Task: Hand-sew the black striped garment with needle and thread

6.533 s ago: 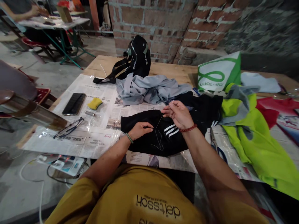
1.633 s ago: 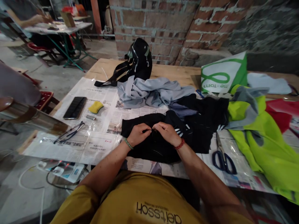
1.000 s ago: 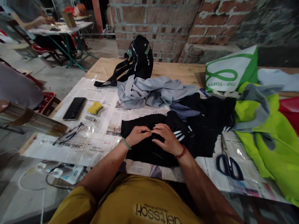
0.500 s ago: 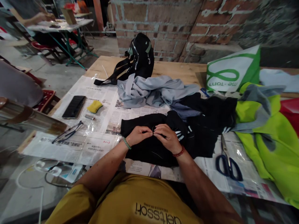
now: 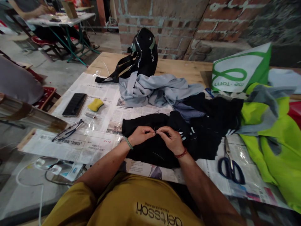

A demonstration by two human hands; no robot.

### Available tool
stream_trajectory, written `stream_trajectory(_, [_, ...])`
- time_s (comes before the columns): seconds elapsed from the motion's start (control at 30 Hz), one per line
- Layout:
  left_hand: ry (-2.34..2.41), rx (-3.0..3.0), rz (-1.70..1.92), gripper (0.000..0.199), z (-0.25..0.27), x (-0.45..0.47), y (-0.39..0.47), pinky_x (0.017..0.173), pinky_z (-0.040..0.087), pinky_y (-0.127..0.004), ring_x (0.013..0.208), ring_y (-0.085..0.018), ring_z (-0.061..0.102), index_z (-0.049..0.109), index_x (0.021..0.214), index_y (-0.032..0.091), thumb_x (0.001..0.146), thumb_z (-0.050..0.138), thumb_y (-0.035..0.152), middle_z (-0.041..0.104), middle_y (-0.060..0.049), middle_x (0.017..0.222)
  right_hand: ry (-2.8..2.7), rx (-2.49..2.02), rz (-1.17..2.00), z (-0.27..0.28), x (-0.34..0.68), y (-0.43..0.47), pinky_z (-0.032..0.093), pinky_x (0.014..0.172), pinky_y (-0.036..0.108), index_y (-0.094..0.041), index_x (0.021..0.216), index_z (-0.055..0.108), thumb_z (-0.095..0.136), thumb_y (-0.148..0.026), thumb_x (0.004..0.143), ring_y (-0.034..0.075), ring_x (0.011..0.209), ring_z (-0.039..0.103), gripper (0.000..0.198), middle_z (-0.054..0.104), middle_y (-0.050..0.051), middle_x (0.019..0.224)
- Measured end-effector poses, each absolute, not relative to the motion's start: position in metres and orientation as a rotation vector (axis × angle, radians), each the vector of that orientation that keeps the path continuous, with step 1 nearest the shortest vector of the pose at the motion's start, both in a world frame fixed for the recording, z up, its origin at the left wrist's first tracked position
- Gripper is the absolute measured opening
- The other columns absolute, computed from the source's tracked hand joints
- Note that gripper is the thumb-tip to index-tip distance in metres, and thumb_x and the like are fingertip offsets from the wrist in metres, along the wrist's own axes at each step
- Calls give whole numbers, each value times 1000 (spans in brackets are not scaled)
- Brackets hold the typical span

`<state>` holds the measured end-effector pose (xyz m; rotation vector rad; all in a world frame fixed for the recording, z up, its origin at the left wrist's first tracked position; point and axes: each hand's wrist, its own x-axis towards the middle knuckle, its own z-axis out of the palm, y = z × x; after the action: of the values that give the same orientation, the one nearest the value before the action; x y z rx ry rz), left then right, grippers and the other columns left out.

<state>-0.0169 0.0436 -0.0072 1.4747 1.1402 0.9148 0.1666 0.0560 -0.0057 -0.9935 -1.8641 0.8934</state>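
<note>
Here, we do best working small and taut: left hand (image 5: pixel 142 135) pinched on a fold of the black cloth (image 5: pixel 150 153), which lies over newspaper (image 5: pixel 95 150), right hand (image 5: pixel 172 140) bunched just beside, tips nearly together, its hold too small to tell.

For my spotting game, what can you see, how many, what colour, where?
Black clothing: count unclear, black, centre
Grey cloth: one, grey, behind that
Backpack: one, black, back
Carrier bag: one, white and green, back right
Lime garment: one, lime and grey, right
Scissors: one, blue handles, right
Phone: one, black, left
Sponge: one, yellow, beside phone
Small cylinder: one, pale, near sponge
Glasses: one, dark, front left
Large cylinder: one, brownish, left edge
Newspaper: several sheets, whitish, tabletop
Power strip: one, white, lower left
Other people: at least one, grey clothing, upper left
Left hand: one, green bracelet, centre
Right hand: one, red bracelet, centre
</note>
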Motion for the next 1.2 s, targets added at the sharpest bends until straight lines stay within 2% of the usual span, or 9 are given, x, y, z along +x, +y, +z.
stream_trajectory(0.2, [1131,1517,893,15,-7,-16,43,66,44,-21,66,-11,56,69,76,13,75,61,26,66,-1,71,-1874,-1032,1007,-6,165,60,49,74,29,-21,80,64,57,-31,83,16,76,63,13,68,2,80])
stream_trajectory(0.63, [1120,1456,869,15,-7,-11,43,58,38,-20,58,-8,49,64,64,12,72,59,23,58,2,60,-1706,-1060,902,-10,158,48,48,73,29,-21,80,58,52,-30,87,15,76,62,13,65,2,78])
stream_trajectory(0.9, [1135,1373,925,20,-8,-11,44,60,39,-21,60,-9,50,66,68,11,73,57,28,59,0,63,-1894,-941,787,-6,161,53,48,73,30,-22,81,61,55,-25,85,16,77,61,9,65,3,80])
stream_trajectory(1.2, [1169,1492,889,19,-12,-4,43,55,34,-19,56,-7,42,59,60,11,72,52,24,48,4,55,-1801,-927,748,-10,159,47,46,67,26,-22,81,57,52,-19,86,13,71,59,7,61,0,76])
